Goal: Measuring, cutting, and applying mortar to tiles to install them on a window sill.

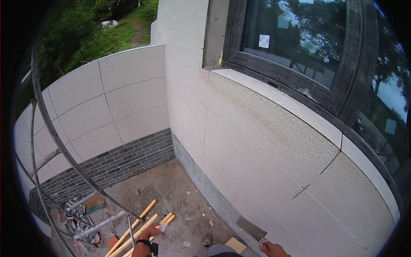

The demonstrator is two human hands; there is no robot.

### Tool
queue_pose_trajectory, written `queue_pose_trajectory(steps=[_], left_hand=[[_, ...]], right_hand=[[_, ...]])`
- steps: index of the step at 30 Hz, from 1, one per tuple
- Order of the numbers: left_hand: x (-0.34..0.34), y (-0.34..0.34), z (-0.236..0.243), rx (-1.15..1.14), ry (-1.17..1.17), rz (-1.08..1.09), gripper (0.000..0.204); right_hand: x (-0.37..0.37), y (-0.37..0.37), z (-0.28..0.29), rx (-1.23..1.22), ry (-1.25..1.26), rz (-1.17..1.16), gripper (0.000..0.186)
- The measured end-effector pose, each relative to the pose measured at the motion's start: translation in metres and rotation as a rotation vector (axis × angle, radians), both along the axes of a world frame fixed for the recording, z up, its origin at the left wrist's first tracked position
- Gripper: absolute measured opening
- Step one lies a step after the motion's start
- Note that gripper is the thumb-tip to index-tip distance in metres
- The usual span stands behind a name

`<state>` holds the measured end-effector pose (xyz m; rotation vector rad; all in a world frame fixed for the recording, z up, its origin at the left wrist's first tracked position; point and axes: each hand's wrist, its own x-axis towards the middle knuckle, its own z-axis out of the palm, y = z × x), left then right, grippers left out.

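Low in the view, my left hand (149, 232) is closed on a small pale, flat, roughly triangular piece (162, 227); its exact kind is unclear. A black watch is on that wrist. At the lower right, my right hand (274, 249) is closed around the handle end of a trowel with a wide grey blade (251, 228). The blade lies flat against or very close to the lower part of the cream tiled wall (257, 171), just above its grey brick band. My fingers partly hide the handle.
Metal scaffold tubes (72, 160) curve along the left. Yellow wooden strips (141, 231) lie on the dirt floor beside crumpled bags (83, 222). Above the wall's sill sits a dark-framed window (295, 47). A low tiled wall (128, 94) meets this wall at a corner.
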<state>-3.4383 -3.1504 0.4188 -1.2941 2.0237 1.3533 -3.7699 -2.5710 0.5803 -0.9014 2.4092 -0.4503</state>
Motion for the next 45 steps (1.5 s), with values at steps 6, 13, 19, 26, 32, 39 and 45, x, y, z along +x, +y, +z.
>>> queue_pose_trajectory(steps=[6, 13, 19, 26, 32, 39, 45], left_hand=[[0.008, -0.123, -0.022, -0.012, -0.057, -0.044, 0.088], [-0.058, -0.238, -0.001, 0.205, 0.163, 0.263, 0.080], [-0.183, -0.330, -0.008, 0.357, 0.519, 0.135, 0.070], [-0.338, -0.349, 0.274, 0.222, 0.927, -0.254, 0.065], [-0.402, -0.329, 0.512, -0.225, 1.179, -0.729, 0.084], [-0.496, -0.263, 0.674, -0.709, 1.077, -1.021, 0.093], [-0.566, -0.222, 0.720, -0.887, 0.826, -1.069, 0.086]], right_hand=[[-0.044, -0.178, 0.110, -0.022, 0.113, 0.104, 0.040], [-0.096, -0.332, 0.250, 0.088, 0.047, 0.156, 0.045], [-0.084, -0.400, 0.247, 0.094, 0.058, 0.025, 0.045], [-0.045, -0.426, 0.209, -0.056, 0.024, -0.245, 0.043], [-0.046, -0.447, 0.186, 0.005, -0.038, -0.279, 0.048], [-0.052, -0.440, 0.145, -0.085, -0.074, -0.245, 0.046], [-0.067, -0.437, 0.130, -0.142, -0.117, -0.178, 0.044]])
